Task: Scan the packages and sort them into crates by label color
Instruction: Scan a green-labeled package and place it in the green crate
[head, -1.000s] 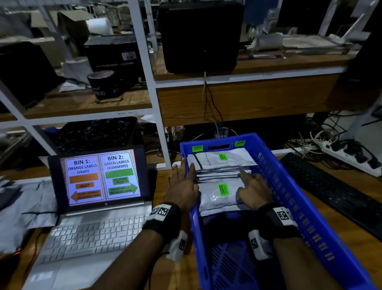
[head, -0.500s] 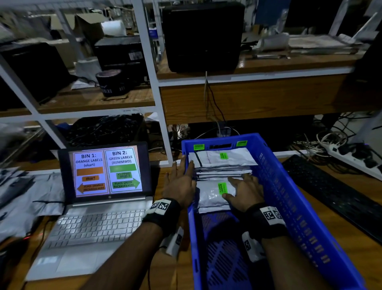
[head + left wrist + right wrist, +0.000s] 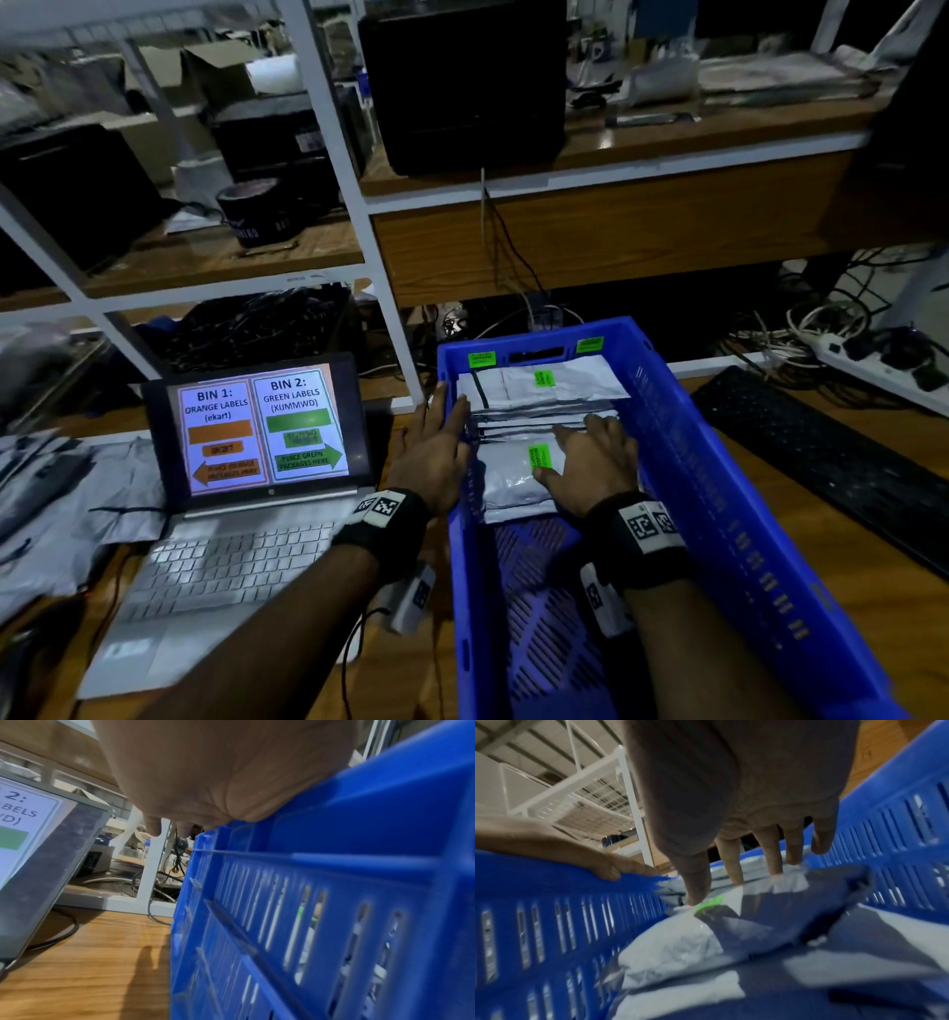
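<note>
The wooden table [image 3: 873, 591] carries everything in front of you, with the blue crate [image 3: 719, 514] to your right and the laptop [image 3: 231, 539] to your left, its screen assigning green labels to bin 2. Inside the crate, white packages [image 3: 544, 390] with green labels are stacked toward the far end, and the nearest package [image 3: 508, 475] lies on top at the front of the pile. Your left hand [image 3: 434, 457] rests on the crate's left rim with straight fingers, steadying it. Your right hand [image 3: 595, 460] lies flat on that nearest package, fingers spread wide, its thumb by the green label [image 3: 539, 456]. You appear to be settling a sorted green package into place. Next, you would lift both hands clear and fetch another unsorted package to scan.
</note>
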The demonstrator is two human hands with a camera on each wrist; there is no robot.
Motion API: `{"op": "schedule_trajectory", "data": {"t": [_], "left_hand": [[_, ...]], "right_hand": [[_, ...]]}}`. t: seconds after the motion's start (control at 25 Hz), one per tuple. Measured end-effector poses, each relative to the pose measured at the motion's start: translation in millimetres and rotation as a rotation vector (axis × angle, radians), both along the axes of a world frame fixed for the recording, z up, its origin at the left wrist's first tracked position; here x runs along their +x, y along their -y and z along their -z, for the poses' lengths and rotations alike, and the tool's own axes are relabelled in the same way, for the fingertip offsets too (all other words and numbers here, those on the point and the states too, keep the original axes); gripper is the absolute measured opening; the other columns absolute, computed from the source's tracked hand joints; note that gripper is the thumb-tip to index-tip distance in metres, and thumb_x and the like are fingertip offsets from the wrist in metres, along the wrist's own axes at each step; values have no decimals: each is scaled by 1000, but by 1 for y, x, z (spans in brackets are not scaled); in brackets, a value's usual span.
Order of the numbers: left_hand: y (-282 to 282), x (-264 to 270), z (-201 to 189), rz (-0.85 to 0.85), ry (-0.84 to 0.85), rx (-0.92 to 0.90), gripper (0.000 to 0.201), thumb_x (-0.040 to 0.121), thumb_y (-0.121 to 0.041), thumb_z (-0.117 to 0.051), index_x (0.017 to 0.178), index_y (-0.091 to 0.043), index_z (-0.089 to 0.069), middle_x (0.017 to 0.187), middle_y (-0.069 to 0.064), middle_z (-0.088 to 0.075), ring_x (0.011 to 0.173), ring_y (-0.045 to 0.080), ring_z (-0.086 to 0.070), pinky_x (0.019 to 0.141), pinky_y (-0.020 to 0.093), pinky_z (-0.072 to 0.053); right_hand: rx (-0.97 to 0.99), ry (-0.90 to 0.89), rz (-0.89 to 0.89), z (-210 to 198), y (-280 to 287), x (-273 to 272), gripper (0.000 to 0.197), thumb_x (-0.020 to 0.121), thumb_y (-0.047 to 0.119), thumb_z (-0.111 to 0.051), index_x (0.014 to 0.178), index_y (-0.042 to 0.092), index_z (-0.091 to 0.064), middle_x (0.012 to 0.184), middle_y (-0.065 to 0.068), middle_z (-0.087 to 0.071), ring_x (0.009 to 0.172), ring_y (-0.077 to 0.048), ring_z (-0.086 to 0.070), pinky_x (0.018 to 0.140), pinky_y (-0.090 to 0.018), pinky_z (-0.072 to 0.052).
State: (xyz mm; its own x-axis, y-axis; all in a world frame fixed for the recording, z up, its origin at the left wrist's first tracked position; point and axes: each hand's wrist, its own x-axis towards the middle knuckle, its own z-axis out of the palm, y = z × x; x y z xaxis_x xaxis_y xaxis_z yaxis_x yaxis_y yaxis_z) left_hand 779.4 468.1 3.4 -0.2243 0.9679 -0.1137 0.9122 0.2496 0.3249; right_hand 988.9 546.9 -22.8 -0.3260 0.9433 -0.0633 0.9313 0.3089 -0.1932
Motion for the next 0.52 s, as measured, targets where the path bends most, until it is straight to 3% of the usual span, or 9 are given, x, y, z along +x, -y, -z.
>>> {"op": "schedule_trajectory", "data": {"t": [0.32, 0.4, 0.52], "left_hand": [[0, -1, -2, 15, -52, -26, 65, 111, -34, -33, 169, -33, -3, 175, -7, 21, 163, 26, 6, 128, 59, -6], [2, 1, -2, -7, -31, -4, 61, 112, -38, -29, 169, -31, -6, 176, -5, 13, 163, 28, 0, 128, 57, -10], [21, 2, -12, 25, -39, 84, 63, 112, -50, -29, 168, -23, -16, 176, 2, -12, 160, 29, -18, 124, 50, -23]], "right_hand": [[30, -3, 1, -6, 4, -3, 70, 87, 67, -61, 145, 30, -53, 151, -11, -45, 143, -35, -30, 114, -50, -28], [33, -32, -1, -11, 8, -4, 68, 88, 67, -61, 144, 29, -56, 152, -11, -46, 142, -35, -32, 114, -48, -28], [73, -101, -15, -37, 21, -9, 64, 90, 62, -63, 141, 25, -59, 145, -9, -53, 136, -33, -42, 111, -45, -32]]}}
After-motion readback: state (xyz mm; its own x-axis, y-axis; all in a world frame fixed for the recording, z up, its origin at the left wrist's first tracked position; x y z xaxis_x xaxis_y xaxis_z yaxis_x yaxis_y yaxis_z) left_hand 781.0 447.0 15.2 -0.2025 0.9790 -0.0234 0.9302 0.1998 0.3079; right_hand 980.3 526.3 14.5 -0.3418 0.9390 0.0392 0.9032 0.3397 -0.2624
